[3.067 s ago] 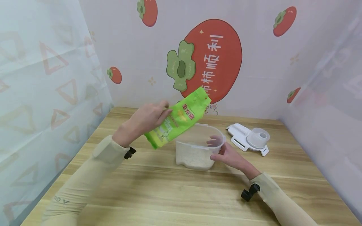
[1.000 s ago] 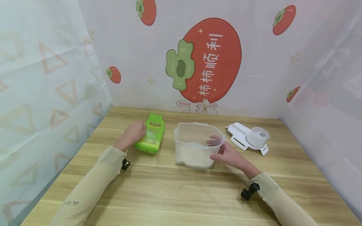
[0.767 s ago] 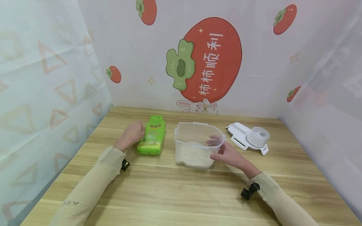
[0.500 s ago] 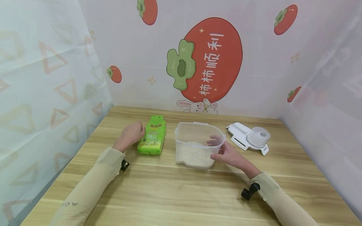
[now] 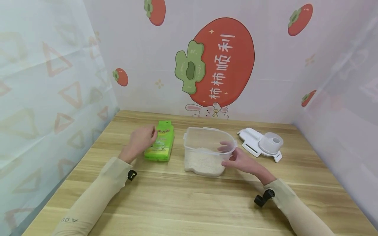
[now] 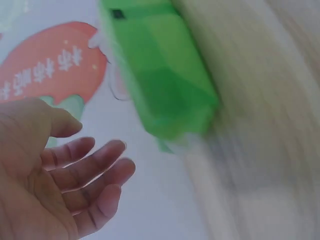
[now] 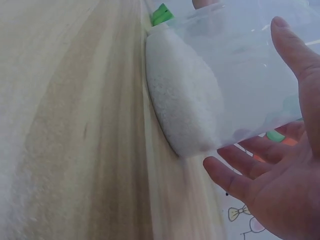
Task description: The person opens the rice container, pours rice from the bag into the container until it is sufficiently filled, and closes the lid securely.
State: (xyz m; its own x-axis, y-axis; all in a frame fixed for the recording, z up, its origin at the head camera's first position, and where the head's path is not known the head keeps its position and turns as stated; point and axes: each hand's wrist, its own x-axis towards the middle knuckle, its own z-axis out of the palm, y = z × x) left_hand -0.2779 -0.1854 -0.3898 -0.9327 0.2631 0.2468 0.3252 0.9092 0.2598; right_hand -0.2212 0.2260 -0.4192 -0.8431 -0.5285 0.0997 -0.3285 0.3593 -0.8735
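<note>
My left hand (image 5: pixel 141 141) hovers at the upper left side of a bright green rice bag (image 5: pixel 162 144), overlapping it in the head view. The left wrist view shows that hand (image 6: pixel 75 185) with loosely bent fingers and nothing in them, apart from the bag (image 6: pixel 165 70). The bag stands on the table, its top folded narrow. Right of it is a clear plastic storage container (image 5: pixel 200 137), open at the top, with white rice (image 5: pixel 203 162) in its lower part. My right hand (image 5: pixel 243 162) holds its rounded right side, thumb in front and fingers behind (image 7: pixel 280 170).
A white lid (image 5: pixel 251 141) with a clear cup (image 5: pixel 270 144) on it lies behind my right hand, on the wooden table (image 5: pixel 177 203). Printed cloth walls (image 5: pixel 141 88) enclose the table at the back and both sides.
The rice bag, tilted beside the container in my left hand 3.1 s ago, now stands on the table to the left. My left hand has let go of it. The right hand keeps its place.
</note>
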